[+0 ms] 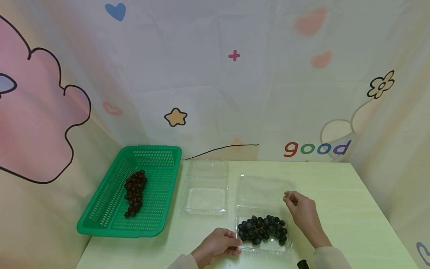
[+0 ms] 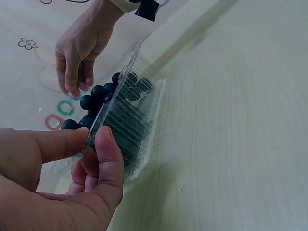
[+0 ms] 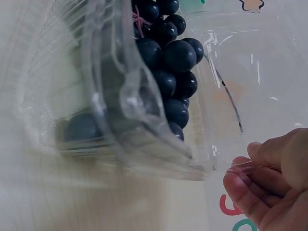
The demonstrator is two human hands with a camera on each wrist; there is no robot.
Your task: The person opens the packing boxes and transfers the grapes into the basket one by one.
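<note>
A bunch of dark grapes [image 1: 262,228] lies in the base of a clear plastic clamshell box [image 1: 246,244], whose lid [image 1: 260,188] is raised at the back. My left hand [image 1: 220,244] pinches the box's front-left rim between thumb and index finger, as the left wrist view shows. With thumb and fingertips, my right hand [image 1: 302,211] pinches the lid's right edge. In the right wrist view the grapes [image 3: 178,57] sit behind the clear side wall, and the fingers [image 3: 240,187] hold the thin lid edge.
A second clear box [image 1: 205,198] stands with its lid up, left of the first. Further left, a green basket [image 1: 161,220] holds a bunch of dark reddish grapes [image 1: 135,192]. A patterned curtain [image 1: 201,74] hangs behind the table [image 1: 352,209]. A small black object [image 1: 302,264] shows by the right sleeve.
</note>
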